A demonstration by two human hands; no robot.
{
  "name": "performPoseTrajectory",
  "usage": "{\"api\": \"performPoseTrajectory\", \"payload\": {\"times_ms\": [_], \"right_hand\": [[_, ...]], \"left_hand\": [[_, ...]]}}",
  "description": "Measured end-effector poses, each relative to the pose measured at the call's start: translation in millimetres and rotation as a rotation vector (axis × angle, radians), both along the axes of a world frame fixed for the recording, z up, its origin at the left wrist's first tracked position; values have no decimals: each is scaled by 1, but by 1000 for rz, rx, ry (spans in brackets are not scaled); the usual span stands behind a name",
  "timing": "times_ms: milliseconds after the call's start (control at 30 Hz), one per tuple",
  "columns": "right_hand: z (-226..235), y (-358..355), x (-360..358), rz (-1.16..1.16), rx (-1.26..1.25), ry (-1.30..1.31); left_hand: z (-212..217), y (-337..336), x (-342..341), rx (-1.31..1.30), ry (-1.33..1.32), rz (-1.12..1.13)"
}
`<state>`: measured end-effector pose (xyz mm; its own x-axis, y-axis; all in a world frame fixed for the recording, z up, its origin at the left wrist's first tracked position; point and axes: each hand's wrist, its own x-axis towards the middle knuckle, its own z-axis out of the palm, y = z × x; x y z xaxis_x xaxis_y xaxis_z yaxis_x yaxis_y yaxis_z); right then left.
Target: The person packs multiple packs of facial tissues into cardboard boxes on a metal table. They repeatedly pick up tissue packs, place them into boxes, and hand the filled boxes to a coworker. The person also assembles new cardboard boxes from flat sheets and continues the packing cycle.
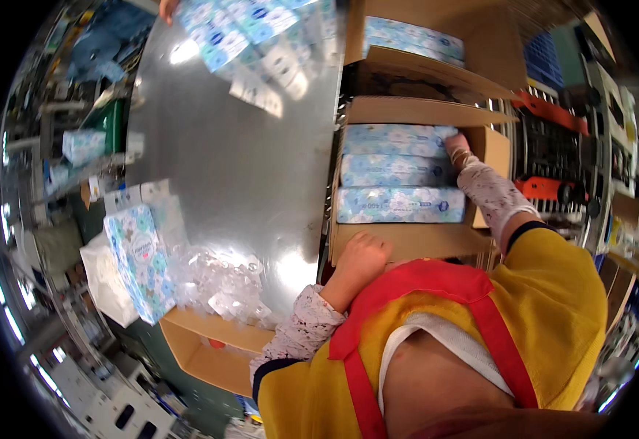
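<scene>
Right hand [458,148]: inside the open cardboard box [429,240], right of center in frame, at the right end of the farthest blue floral pack [394,140]. Fingertips partly hidden, can't tell if it's gripping or just pressing. Left hand [365,257]: fingers curled under, at the box's near flap, just below frame center. Can't tell if it has hold of the flap.

Same box: three floral packs visible, lying lengthwise across it, stacked up the frame. Middle pack [396,170] and nearest pack [401,205] sit below the one at the right hand.

Next out: second cardboard box [491,36], upper right, floral packs [414,36] inside. Metal table [261,161] left of both boxes. Pile of floral packs [235,25] on it at top; another person's hand [167,10] at the pile's left, grip unclear.

Lower left: upright-looking floral pack [140,256], clear plastic heap [220,278] beside it, open carton [209,358] below. Far right: orange-red cart parts [553,113], blue crate [542,62] above.
</scene>
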<state>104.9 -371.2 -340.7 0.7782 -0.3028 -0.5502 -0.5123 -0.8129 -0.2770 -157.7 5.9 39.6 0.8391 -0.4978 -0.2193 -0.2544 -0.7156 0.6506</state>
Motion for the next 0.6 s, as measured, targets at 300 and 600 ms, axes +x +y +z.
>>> {"api": "performPoseTrajectory", "payload": {"times_ms": [300,600], "right_hand": [[213,101,-48,924,-85,-66],[300,122,-97,985,96,147]], "left_hand": [[9,48,-34,-16,-792,917],[-144,148,-181,803,-224,1534]]}}
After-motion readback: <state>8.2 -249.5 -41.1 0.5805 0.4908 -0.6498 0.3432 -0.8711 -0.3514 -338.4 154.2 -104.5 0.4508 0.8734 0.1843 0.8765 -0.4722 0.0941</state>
